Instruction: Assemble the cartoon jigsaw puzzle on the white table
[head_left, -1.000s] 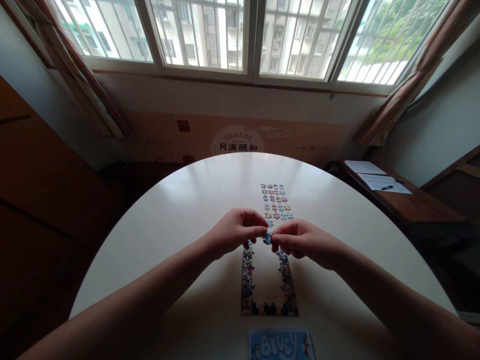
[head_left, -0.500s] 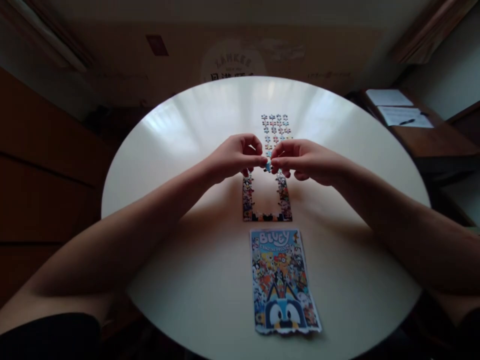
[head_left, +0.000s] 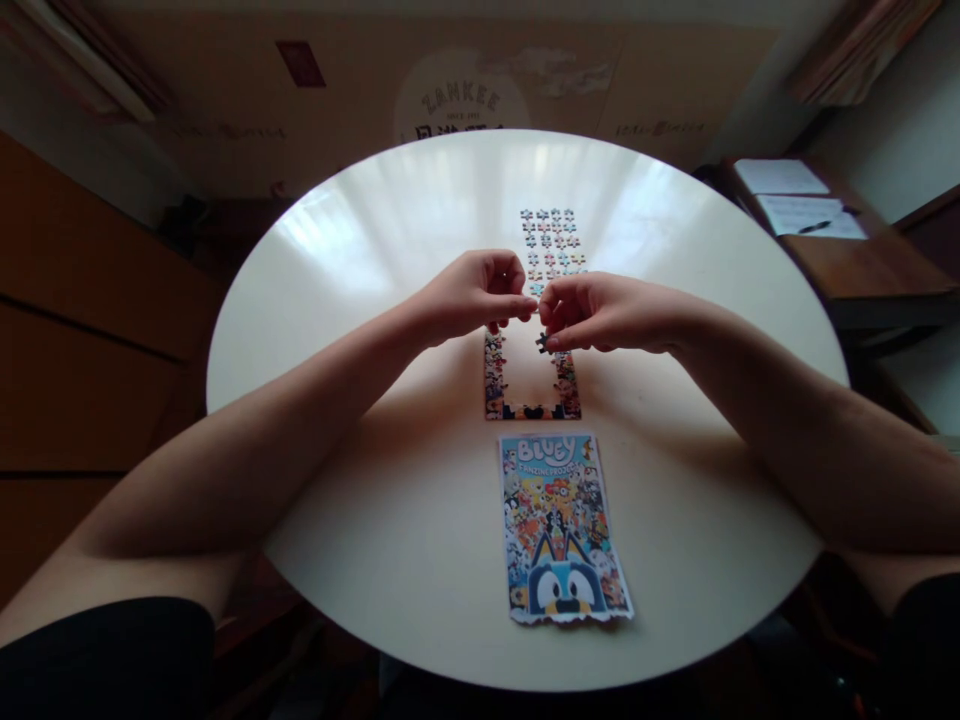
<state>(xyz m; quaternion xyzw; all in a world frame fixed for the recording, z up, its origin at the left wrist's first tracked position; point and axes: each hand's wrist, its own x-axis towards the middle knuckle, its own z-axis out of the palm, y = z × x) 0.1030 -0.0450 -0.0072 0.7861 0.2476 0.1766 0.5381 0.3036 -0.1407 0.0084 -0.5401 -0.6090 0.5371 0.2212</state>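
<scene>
A partly built jigsaw border (head_left: 493,385) lies on the round white table (head_left: 412,530), its middle open. Just beyond it sit rows of loose jigsaw pieces (head_left: 551,242); just nearer the person lies the Bluey sheet (head_left: 564,540), wavy along its bottom edge. Well to its right, a brown desk (head_left: 900,265) bears papers (head_left: 780,177) and a dark pen (head_left: 814,227). The hands hide the border's far part.

Both forearms slant inward from either side, the fingertips nearly meeting over that far part. The right hand (head_left: 611,312) pinches a dark jigsaw piece (head_left: 542,343) at its thumb tip, above the border's opening. The left hand (head_left: 476,288) has curled fingers and an extended thumb; whether it grips anything cannot be told.
</scene>
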